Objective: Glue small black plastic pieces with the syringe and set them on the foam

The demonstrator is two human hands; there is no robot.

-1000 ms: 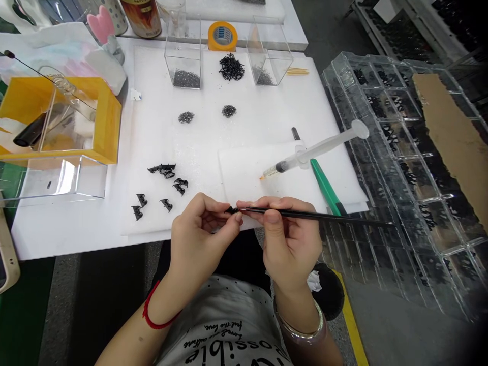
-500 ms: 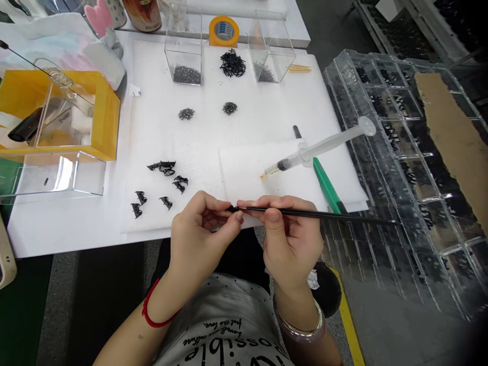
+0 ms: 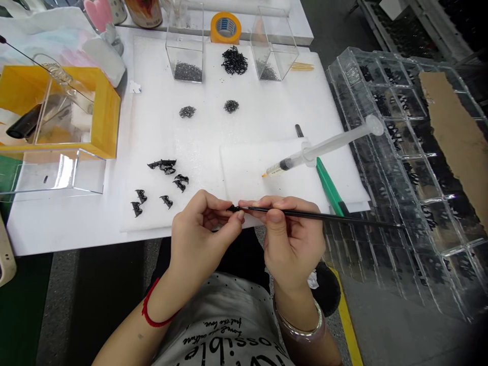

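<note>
A white mat (image 3: 202,142) is lying mid-frame, clear trays (image 3: 457,250) standing at right; below centre, the left hand (image 3: 202,221) is pinching a black piece (image 3: 233,208), the right hand (image 3: 292,236) a rod (image 3: 335,218).

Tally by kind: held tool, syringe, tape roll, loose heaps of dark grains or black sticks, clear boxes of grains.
Slim black tool: 1
Syringe: 1
Tape roll: 1
Dark grain heaps: 2
Black stick heap: 1
Clear boxes of grains: 2
Total: 8
</note>
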